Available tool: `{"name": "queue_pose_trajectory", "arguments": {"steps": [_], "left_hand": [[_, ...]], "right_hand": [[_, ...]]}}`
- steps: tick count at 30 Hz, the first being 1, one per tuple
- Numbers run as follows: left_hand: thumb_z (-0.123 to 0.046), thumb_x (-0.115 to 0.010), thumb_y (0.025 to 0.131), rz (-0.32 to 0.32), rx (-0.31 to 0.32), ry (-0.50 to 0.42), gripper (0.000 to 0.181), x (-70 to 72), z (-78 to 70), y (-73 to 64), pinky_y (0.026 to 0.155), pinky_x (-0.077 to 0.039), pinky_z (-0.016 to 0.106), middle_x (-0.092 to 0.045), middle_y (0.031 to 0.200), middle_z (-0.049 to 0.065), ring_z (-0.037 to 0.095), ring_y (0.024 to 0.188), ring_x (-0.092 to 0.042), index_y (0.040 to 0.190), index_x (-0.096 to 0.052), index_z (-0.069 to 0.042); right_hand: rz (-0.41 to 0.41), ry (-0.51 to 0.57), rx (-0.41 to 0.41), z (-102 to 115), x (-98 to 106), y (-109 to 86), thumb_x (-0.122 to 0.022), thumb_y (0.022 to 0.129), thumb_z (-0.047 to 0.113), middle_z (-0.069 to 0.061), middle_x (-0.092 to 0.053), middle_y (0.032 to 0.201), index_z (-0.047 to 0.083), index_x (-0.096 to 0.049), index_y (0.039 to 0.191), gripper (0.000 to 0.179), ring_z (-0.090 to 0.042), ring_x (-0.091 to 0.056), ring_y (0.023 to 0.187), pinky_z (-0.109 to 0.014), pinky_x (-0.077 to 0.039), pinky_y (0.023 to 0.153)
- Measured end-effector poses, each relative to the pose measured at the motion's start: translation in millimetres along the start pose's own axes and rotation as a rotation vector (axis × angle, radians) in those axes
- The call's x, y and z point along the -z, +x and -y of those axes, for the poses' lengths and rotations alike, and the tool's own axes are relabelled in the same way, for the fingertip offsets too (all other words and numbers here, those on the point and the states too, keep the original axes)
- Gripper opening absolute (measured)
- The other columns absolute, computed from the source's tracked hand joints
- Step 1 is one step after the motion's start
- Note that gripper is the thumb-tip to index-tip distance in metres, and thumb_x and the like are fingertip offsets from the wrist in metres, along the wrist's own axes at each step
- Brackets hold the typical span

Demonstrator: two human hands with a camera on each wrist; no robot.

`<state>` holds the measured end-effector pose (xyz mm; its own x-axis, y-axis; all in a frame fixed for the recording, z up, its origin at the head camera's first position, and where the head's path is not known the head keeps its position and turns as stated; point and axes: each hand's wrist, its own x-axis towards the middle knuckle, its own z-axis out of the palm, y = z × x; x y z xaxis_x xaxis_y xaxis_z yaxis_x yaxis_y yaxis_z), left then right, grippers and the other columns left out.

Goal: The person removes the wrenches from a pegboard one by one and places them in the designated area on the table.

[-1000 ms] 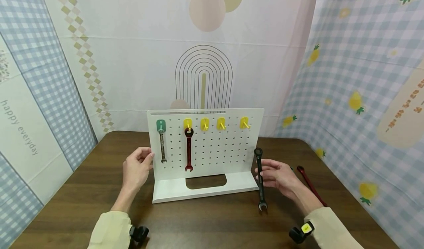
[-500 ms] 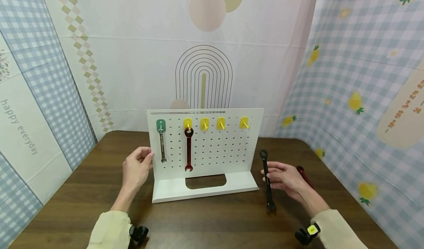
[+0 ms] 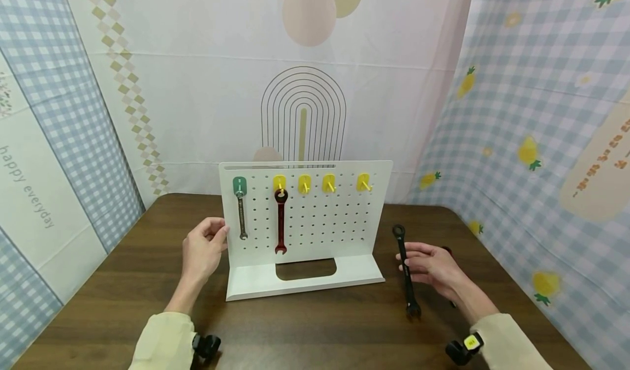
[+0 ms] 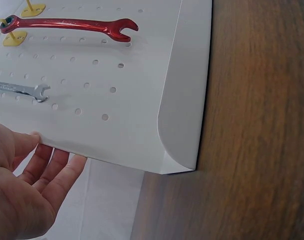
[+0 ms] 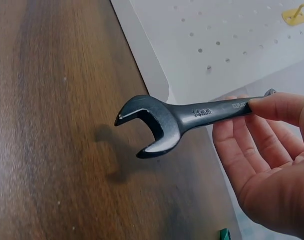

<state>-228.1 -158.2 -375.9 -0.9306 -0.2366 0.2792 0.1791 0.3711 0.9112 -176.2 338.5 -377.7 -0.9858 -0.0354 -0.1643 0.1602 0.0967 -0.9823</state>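
My left hand [image 3: 203, 250] pinches the left edge of a white pegboard stand [image 3: 325, 239], thumb on the front and fingers behind. Between thumb and fingers, my right hand [image 3: 433, 266] holds a black combination wrench [image 3: 406, 271], ring end up, to the right of the stand and apart from it. Its open end, marked 14mm, shows large in the right wrist view [image 5: 161, 125]. A small silver wrench [image 3: 241, 217] hangs from the green hook [image 3: 239, 186] at the board's left. Beside it a red wrench [image 3: 281, 222] hangs on a yellow hook [image 3: 279, 183].
Three more yellow hooks, including the rightmost hook [image 3: 363, 182], carry nothing. Behind my right hand, part of a dark red tool [image 3: 447, 249] shows on the wooden table [image 3: 315, 332]. A small green end [image 5: 224, 234] peeks in at the right wrist view's bottom.
My right hand has moved right with the black wrench, away from the board's right edge, and now covers most of the red tool. The left hand has stayed on the board's edge.
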Motion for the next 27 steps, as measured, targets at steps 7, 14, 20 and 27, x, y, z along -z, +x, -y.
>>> {"name": "queue_pose_trajectory", "arguments": {"steps": [7, 14, 20, 27], "left_hand": [[-0.012, -0.064, 0.106, 0.002, -0.002, -0.003, 0.018, 0.1, 0.6, 0.5, 0.075, -0.065, 0.022, -0.07, 0.109, 0.019, 0.026, 0.095, -0.07, 0.119, -0.071, -0.002], [-0.013, -0.064, 0.106, 0.004, -0.004, 0.004, 0.018, 0.1, 0.3, 0.5, 0.075, -0.065, 0.022, -0.071, 0.109, 0.019, 0.025, 0.094, -0.07, 0.12, -0.071, -0.003], [-0.013, -0.064, 0.106, 0.002, -0.001, 0.004, 0.018, -0.2, 0.5, 0.2, 0.077, -0.066, 0.026, -0.071, 0.109, 0.019, 0.028, 0.096, -0.07, 0.12, -0.071, -0.003], [-0.013, -0.064, 0.106, 0.004, -0.003, 0.005, 0.018, 0.0, 1.3, 0.3, 0.075, -0.065, 0.022, -0.071, 0.11, 0.019, 0.026, 0.095, -0.07, 0.12, -0.071, -0.003]], "right_hand": [[-0.004, -0.009, -0.005, -1.6, 5.1, -0.5, -0.072, 0.098, 0.004, 0.003, -0.079, 0.111, 0.001, -0.057, 0.145, 0.05, -0.015, -0.078, 0.097, -0.033, -0.066, 0.081], [-0.009, -0.02, -0.01, -1.6, 10.4, -1.3, -0.071, 0.099, 0.006, 0.005, -0.079, 0.111, 0.004, -0.061, 0.142, 0.044, -0.016, -0.077, 0.101, -0.033, -0.065, 0.082], [-0.026, -0.017, -0.012, -2.9, 16.4, -1.1, -0.071, 0.099, 0.005, 0.006, -0.079, 0.11, 0.004, -0.06, 0.142, 0.044, -0.016, -0.076, 0.099, -0.033, -0.065, 0.081], [-0.036, -0.047, -0.021, -5.0, 20.2, -2.8, -0.071, 0.099, 0.005, 0.006, -0.08, 0.111, 0.001, -0.057, 0.144, 0.047, -0.016, -0.076, 0.098, -0.033, -0.064, 0.08]]}}
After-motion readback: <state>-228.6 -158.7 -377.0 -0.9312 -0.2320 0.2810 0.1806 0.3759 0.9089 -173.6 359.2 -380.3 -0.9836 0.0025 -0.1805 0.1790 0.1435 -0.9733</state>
